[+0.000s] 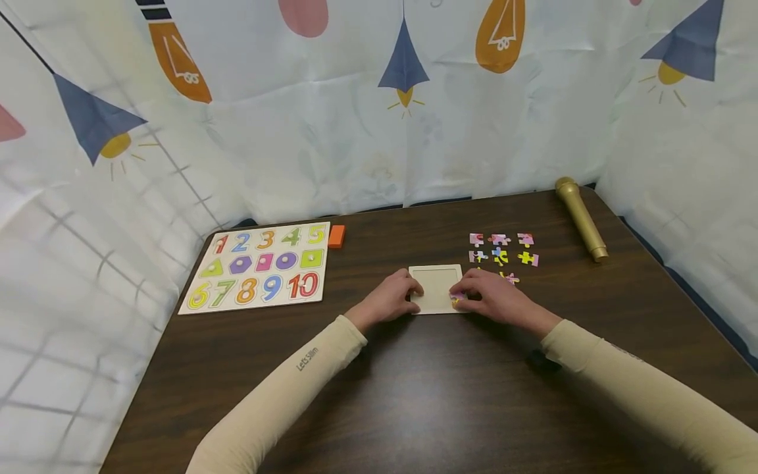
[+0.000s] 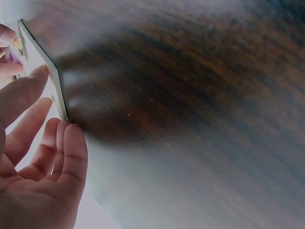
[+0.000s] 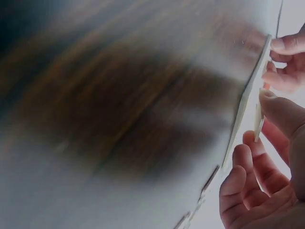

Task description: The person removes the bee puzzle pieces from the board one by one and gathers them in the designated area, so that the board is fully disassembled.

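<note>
A small pale wooden puzzle tray (image 1: 434, 284) with a shallow recess lies flat on the dark table. My left hand (image 1: 387, 298) holds the tray at its left edge, with thumb and fingers along the rim. Over the tray's right side, my right hand (image 1: 496, 296) pinches a pink and yellow jigsaw piece (image 1: 456, 299) between thumb and fingers. That piece (image 3: 259, 117) appears edge-on and tilted in the right wrist view, close above the tray. Behind my right hand several loose jigsaw pieces (image 1: 499, 255) lie in rough rows, the nearest partly hidden by it.
A number and shape board (image 1: 251, 271) lies at the left, with an orange block (image 1: 336, 236) beside its upper right corner. Toward the back right lies a gold microphone (image 1: 582, 220). A printed curtain (image 1: 355, 145) hangs along the table's far edge.
</note>
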`<action>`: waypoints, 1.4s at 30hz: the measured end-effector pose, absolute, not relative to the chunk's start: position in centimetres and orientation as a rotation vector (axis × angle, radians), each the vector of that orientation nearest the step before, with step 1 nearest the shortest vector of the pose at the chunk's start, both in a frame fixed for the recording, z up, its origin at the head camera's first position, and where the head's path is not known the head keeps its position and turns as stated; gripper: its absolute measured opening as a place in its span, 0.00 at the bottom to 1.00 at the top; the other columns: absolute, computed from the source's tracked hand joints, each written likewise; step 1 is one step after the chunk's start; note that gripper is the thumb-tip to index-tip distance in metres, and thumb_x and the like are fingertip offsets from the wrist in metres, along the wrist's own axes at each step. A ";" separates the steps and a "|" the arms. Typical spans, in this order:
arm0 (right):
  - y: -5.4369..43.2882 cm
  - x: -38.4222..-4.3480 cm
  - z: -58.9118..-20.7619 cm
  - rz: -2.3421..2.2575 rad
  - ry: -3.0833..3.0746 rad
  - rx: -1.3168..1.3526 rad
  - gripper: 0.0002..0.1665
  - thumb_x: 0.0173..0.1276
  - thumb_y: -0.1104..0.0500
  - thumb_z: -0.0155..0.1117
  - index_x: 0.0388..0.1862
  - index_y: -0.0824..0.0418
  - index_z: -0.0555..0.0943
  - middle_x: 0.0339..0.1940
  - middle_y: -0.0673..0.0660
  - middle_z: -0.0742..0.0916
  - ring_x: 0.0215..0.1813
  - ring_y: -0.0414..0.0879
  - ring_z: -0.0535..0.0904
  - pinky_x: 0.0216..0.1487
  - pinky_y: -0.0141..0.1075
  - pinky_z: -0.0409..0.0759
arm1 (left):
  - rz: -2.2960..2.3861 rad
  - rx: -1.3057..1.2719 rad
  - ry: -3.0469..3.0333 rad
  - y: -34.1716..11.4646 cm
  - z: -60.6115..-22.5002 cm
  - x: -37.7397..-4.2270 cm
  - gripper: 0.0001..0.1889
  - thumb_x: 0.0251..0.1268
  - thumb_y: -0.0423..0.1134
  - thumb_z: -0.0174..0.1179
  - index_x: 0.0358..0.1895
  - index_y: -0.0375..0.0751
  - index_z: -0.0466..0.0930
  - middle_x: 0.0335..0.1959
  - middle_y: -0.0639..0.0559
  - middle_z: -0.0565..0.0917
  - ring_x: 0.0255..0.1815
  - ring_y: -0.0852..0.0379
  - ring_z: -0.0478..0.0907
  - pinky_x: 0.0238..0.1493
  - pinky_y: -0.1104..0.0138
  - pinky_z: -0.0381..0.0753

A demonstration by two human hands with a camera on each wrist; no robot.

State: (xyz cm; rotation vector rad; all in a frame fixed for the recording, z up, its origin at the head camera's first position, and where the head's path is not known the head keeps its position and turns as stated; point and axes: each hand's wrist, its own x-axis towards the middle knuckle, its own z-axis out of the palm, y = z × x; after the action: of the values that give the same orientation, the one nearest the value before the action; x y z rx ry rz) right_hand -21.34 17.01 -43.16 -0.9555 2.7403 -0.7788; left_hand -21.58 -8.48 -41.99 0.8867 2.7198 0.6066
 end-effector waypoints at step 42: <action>29.7 -22.8 -43.6 -0.420 3.091 -0.785 0.16 0.65 0.54 0.69 0.48 0.61 0.84 0.45 0.60 0.84 0.46 0.55 0.80 0.46 0.54 0.77 | 0.548 0.823 2.790 -8.3 -42.0 -21.1 0.14 0.59 0.38 0.70 0.48 0.40 0.85 0.45 0.47 0.77 0.48 0.49 0.71 0.53 0.60 0.71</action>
State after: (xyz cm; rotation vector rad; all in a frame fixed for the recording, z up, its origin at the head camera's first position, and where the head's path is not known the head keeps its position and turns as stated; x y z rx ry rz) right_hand -22.76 29.71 -43.62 -0.7850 3.0907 -0.4200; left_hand -21.06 -8.35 -42.02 0.8233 2.7901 0.5484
